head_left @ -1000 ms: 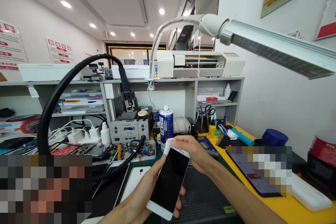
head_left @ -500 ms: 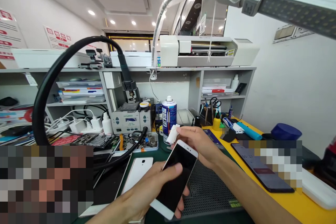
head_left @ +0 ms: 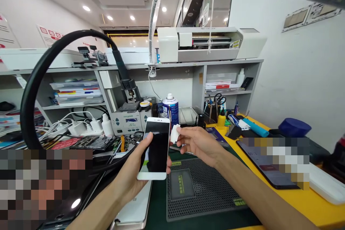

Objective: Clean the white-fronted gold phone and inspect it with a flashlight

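A white phone (head_left: 158, 147) with a dark screen stands nearly upright in my left hand (head_left: 138, 163), with the thumb on its left edge and fingertips showing at its right edge. Just right of the phone, my right hand (head_left: 201, 143) pinches a small folded white wipe (head_left: 175, 133) between thumb and fingers. The wipe is close to the phone's upper right edge. Below my left hand lies another white phone (head_left: 132, 208), partly hidden by the forearm.
A black perforated mat (head_left: 207, 194) lies on the green work surface. Behind stand a blue spray can (head_left: 172, 109) and a grey soldering station (head_left: 126, 122). A black hose (head_left: 29, 90) arcs on the left. A large dark phone (head_left: 265, 167) rests on the yellow surface at right.
The held phone has moved up and left and turned more upright. My left thumb has shifted from its screen to the edge. The wipe is now beside the phone, and the view has shifted.
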`<state>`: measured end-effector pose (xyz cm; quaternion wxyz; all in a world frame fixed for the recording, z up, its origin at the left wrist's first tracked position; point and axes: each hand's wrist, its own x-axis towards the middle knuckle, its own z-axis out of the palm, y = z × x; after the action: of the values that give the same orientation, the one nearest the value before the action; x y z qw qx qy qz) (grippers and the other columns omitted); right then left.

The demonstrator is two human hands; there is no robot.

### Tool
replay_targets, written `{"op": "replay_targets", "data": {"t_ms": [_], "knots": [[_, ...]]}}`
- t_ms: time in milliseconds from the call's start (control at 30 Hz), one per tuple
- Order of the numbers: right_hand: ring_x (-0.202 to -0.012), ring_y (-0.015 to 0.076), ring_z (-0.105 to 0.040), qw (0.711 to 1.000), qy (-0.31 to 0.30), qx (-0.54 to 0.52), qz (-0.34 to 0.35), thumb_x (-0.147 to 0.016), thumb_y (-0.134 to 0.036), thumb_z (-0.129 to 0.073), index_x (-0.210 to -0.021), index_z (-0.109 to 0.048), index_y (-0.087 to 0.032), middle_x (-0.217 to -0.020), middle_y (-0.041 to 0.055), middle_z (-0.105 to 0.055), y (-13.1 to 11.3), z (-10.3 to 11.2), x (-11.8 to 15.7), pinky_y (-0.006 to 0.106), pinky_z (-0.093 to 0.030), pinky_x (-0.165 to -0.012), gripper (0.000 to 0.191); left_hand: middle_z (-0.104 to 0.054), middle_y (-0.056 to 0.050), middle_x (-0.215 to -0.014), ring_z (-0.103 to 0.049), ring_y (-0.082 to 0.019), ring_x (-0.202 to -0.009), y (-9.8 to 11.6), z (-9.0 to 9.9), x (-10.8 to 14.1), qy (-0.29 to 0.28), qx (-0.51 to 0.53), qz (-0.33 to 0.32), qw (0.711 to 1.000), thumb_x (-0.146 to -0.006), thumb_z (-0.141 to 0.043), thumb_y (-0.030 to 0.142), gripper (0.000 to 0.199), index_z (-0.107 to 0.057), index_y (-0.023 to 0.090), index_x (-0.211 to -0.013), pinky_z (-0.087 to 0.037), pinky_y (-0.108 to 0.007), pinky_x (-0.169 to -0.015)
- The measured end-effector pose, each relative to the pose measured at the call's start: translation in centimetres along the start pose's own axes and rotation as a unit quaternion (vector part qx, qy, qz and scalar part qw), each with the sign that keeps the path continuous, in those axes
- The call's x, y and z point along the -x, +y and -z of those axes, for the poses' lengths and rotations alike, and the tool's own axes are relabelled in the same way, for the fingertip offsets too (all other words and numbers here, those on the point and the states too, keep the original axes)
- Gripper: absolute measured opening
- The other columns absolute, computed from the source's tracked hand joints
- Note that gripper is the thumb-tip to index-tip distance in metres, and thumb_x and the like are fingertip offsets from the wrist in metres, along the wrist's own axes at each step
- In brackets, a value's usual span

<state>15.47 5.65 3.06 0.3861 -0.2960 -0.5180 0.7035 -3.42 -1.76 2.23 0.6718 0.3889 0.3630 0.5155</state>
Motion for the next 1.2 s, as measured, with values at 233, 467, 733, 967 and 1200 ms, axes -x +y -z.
{"op": "replay_targets", "data": {"t_ms": [233,467,733,967,1200], "knots": [[-0.071,0.0127,-0.060,1.000,-0.019,0.006,-0.005,-0.089,-0.019,-0.067,-0.087,-0.075,-0.007,-0.081,0.0079,-0.064,0.1,-0.1,-0.1,0.020,-0.053,-0.056,0.014,-0.074,-0.016,-0.078,-0.071,-0.025,-0.065,-0.3,-0.1,0.2,0.029,0.014,-0.003,0.999,-0.094,-0.053,0.052,0.047,-0.069,0.009,-0.106,-0.058,-0.037,-0.068],[-0.072,0.0148,-0.062,0.999,-0.034,0.008,-0.003,-0.087,-0.031,-0.068,-0.088,-0.075,-0.010,-0.085,0.0092,-0.066,0.3,0.0,0.0,0.022,-0.051,-0.055,0.022,-0.074,-0.014,-0.078,-0.070,-0.025,-0.068,-0.3,0.1,0.0,0.044,-0.021,-0.012,0.999,-0.093,-0.056,0.052,0.045,-0.069,0.011,-0.107,-0.057,-0.037,-0.070],[-0.068,0.0142,-0.061,0.997,-0.006,0.078,0.004,-0.083,-0.027,-0.071,-0.086,-0.075,-0.009,-0.079,0.0098,-0.067,0.1,-0.2,0.1,0.022,-0.049,-0.055,0.019,-0.074,-0.013,-0.076,-0.069,-0.022,-0.066,-0.4,-0.1,0.2,0.024,-0.057,-0.018,0.998,-0.093,-0.055,0.053,0.045,-0.071,0.012,-0.097,-0.057,-0.034,-0.069],[-0.075,0.0192,-0.063,0.973,0.117,0.162,0.117,-0.081,-0.036,-0.071,-0.120,-0.066,-0.013,-0.084,0.0058,-0.068,0.6,-0.3,-0.3,0.032,-0.054,-0.065,0.045,-0.074,-0.015,-0.078,-0.068,-0.024,-0.067,-0.5,-0.2,0.3,0.039,-0.087,-0.029,0.995,-0.091,-0.055,0.058,0.053,-0.070,0.009,-0.102,-0.055,-0.033,-0.068],[-0.117,0.0268,-0.063,0.908,0.108,0.308,0.263,-0.077,-0.014,-0.063,-0.143,-0.052,-0.013,-0.064,-0.0040,-0.061,1.0,-0.9,1.1,0.046,-0.042,-0.110,0.067,-0.074,-0.015,-0.080,-0.069,-0.025,-0.068,-0.3,-0.1,0.0,0.071,-0.072,-0.029,0.994,-0.088,-0.057,0.061,0.055,-0.069,0.010,-0.105,-0.056,-0.035,-0.068]]}}
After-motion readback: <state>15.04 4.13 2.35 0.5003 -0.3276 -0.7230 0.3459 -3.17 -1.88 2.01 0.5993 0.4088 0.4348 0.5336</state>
